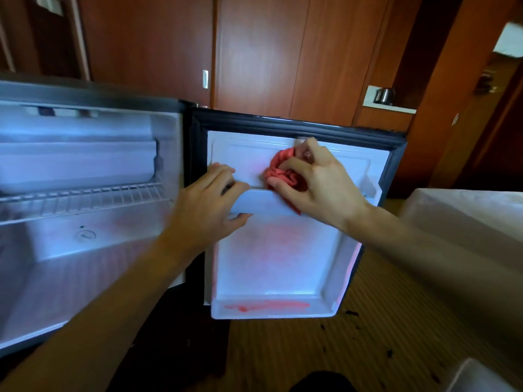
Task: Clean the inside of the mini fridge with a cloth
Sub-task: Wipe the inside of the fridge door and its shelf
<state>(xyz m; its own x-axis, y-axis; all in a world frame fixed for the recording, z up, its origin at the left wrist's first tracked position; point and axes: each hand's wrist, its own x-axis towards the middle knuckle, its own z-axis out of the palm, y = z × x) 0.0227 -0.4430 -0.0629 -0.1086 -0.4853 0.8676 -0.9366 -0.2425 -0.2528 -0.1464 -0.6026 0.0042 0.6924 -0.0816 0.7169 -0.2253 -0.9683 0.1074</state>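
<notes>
The mini fridge (pixel 93 154) stands open on the left, white inside, with a wire shelf (pixel 85 198) across it. Its door (pixel 271 258) is swung out to the right and shows its white inner liner. My right hand (pixel 319 182) is closed around a crumpled red cloth (pixel 283 171) and presses it against the upper part of the door liner, just above the door's shelf rail (pixel 263 203). My left hand (pixel 209 202) grips the left end of that rail, fingers over its top and thumb beneath.
Wooden cabinet panels (pixel 283 58) rise behind the fridge. A kettle (pixel 383 95) sits on a small counter at the back right. White bedding (pixel 464 213) lies at the right. The striped carpet (pixel 353 335) carries dark specks.
</notes>
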